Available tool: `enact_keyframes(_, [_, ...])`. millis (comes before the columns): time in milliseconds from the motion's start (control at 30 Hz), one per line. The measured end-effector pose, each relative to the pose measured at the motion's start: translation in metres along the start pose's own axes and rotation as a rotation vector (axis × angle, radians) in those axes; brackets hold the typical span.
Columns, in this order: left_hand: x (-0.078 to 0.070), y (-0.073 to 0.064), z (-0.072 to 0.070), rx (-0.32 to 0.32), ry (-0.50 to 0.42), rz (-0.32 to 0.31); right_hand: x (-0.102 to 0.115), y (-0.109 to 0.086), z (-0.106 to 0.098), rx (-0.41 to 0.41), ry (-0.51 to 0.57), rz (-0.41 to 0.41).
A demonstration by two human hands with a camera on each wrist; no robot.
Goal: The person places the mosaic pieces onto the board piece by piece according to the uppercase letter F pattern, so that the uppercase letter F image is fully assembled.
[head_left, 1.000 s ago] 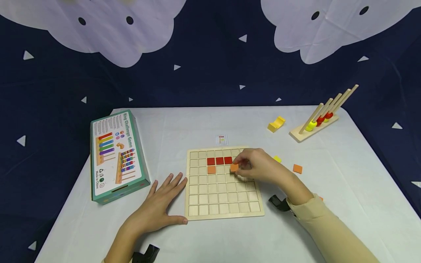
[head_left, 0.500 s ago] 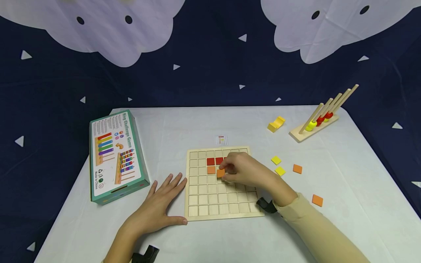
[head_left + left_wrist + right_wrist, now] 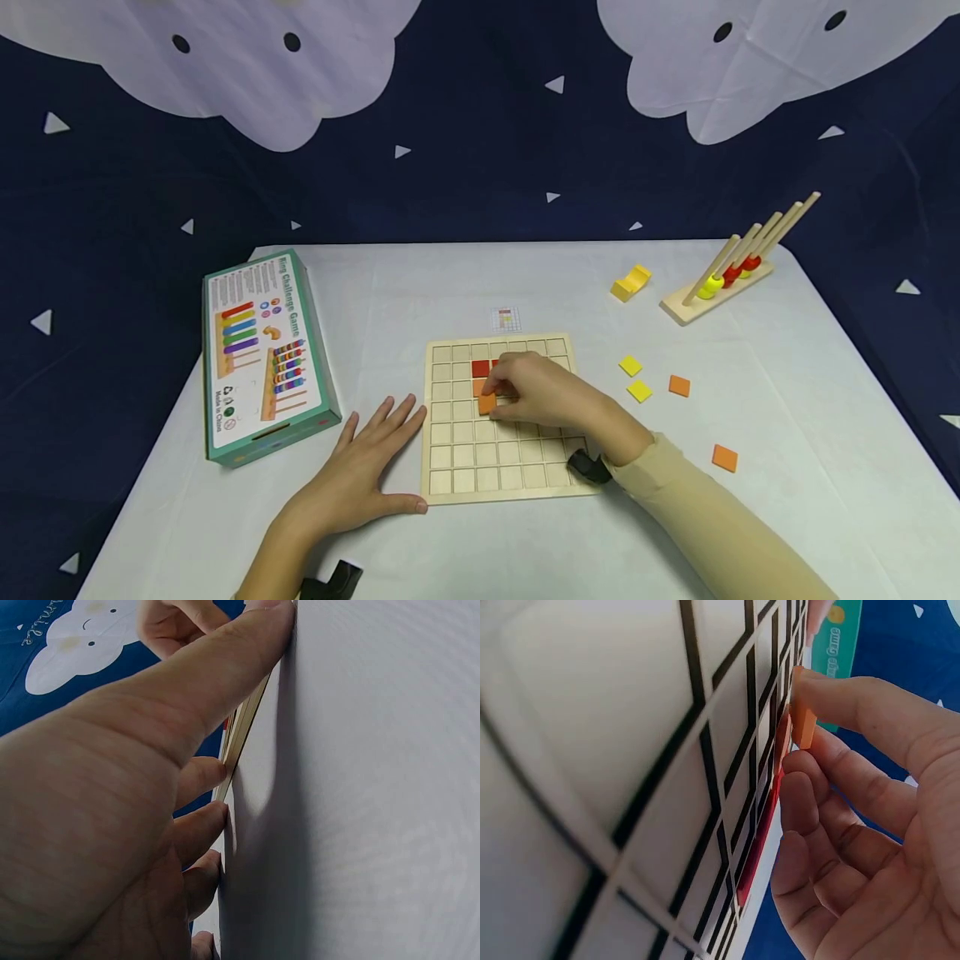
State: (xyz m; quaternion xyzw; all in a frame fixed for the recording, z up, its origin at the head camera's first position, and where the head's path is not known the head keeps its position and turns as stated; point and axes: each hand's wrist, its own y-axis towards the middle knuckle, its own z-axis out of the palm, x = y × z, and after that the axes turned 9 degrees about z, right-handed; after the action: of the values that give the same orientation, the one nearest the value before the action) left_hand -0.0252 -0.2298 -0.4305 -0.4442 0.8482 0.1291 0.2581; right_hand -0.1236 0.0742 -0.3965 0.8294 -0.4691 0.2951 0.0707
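Observation:
An orange square tile (image 3: 487,404) is pinched between thumb and fingers of my right hand (image 3: 542,390), just over the wooden grid board (image 3: 513,497). In the right wrist view the held tile (image 3: 804,720) stands out from the board's surface. Beneath it another orange tile (image 3: 477,387) sits in a cell, below a red tile (image 3: 480,368); the other red tiles in that row are mostly hidden by my hand. My left hand (image 3: 352,483) lies with fingers spread, its thumb and fingertips touching the board's left edge.
Two yellow tiles (image 3: 631,366) and two loose orange tiles (image 3: 724,457) lie right of the board. A small printed pattern card (image 3: 506,319) lies behind it. A game box (image 3: 272,358) is at left; a yellow wavy block (image 3: 631,283) and a peg stand (image 3: 716,293) are back right.
My right hand has moved left over the board with the orange tile, from the right of the red row to near the placed orange tile. The left hand has stayed put.

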Motion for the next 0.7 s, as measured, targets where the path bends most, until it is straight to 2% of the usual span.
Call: enact_keyframes(700, [-0.0005,-0.0011,0.0001,-0.006,0.003,0.007,0.0057,0.0029,0.0038,0.022,0.005,0.005])
